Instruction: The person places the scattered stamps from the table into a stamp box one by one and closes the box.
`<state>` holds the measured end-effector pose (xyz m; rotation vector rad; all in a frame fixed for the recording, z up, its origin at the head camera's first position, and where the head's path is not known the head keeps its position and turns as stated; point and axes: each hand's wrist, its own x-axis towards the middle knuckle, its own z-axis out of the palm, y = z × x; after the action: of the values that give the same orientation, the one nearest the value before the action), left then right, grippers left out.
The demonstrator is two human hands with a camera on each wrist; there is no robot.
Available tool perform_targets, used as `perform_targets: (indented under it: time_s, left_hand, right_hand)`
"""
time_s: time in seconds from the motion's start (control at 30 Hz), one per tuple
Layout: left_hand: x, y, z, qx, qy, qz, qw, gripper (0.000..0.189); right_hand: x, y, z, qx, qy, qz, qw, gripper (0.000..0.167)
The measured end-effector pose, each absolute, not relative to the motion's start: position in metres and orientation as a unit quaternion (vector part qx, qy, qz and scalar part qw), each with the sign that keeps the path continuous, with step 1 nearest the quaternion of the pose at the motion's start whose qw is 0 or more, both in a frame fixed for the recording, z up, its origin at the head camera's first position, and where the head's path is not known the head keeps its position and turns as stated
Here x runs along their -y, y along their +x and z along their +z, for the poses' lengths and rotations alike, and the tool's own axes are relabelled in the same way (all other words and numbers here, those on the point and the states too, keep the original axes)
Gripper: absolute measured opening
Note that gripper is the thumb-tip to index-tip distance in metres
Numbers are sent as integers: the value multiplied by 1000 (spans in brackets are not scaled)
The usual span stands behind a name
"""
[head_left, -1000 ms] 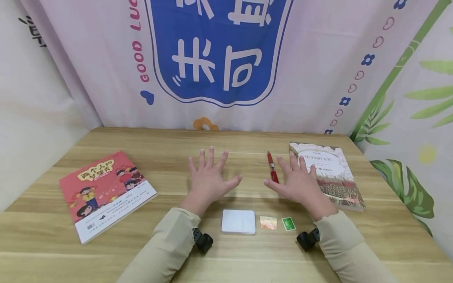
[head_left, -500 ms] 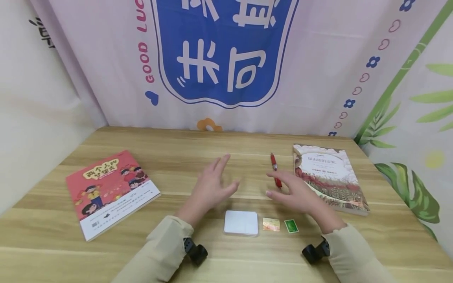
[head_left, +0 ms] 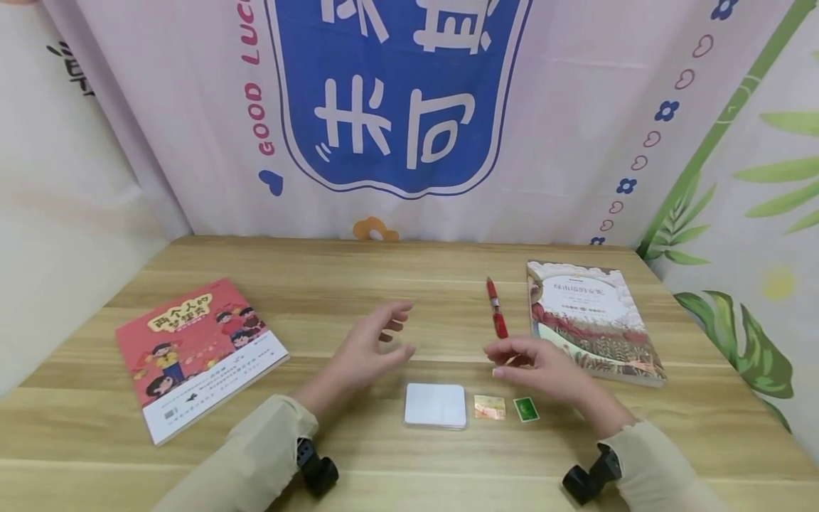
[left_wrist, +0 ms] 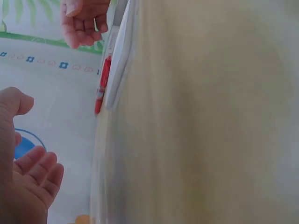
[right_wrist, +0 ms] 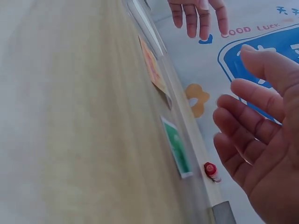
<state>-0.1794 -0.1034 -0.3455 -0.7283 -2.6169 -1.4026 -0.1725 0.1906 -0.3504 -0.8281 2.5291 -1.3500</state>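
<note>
My left hand (head_left: 370, 346) hovers over the table left of a white flat case (head_left: 435, 404), palm turned inward, fingers loosely bent and holding nothing. Opposite it, my right hand (head_left: 537, 366) is held above a small green stamp (head_left: 527, 409), its fingers relaxed and nothing in them. Between the case and the green stamp lies an orange-and-gold stamp (head_left: 489, 407). Just beyond the right fingertips is a red pen (head_left: 496, 307). The right wrist view shows the green stamp (right_wrist: 176, 147) and the orange stamp (right_wrist: 154, 67) lying flat, with the loosely curved right fingers (right_wrist: 243, 123) apart from them.
A red picture book (head_left: 198, 348) lies at the left of the wooden table (head_left: 358, 455). Another book (head_left: 591, 320) with a white and brown cover lies at the right, beyond the right hand. A printed curtain (head_left: 211, 142) hangs along the table's back edge.
Both hands, earlier spread flat with fingers stretched forward, have drawn back, turned palms inward and bent their fingers. The case, stamps, pen and books stay where they were.
</note>
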Motion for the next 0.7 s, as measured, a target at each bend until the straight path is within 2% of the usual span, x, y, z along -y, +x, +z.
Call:
perform_targets:
  time_s: [0.1, 0.33, 0.47, 0.7]
  left_hand:
    - [105, -176, -347, 849, -260, -459, 18, 58]
    - [109, -165, -347, 853, -304, -422, -35, 61]
    - [112, -162, -351, 851, -334, -402, -50, 61]
    - [113, -159, -358, 854, -333, -380, -120, 61]
  right_hand:
    - [-192, -170, -354, -843, -285, -446, 91, 32]
    - [-194, -167, -359, -848, -319, -415, 81, 26]
    - [-194, -167, -361, -847, -332, -405, 97, 26]
    - [-194, -167, -365, -842, -327, -408, 135, 23]
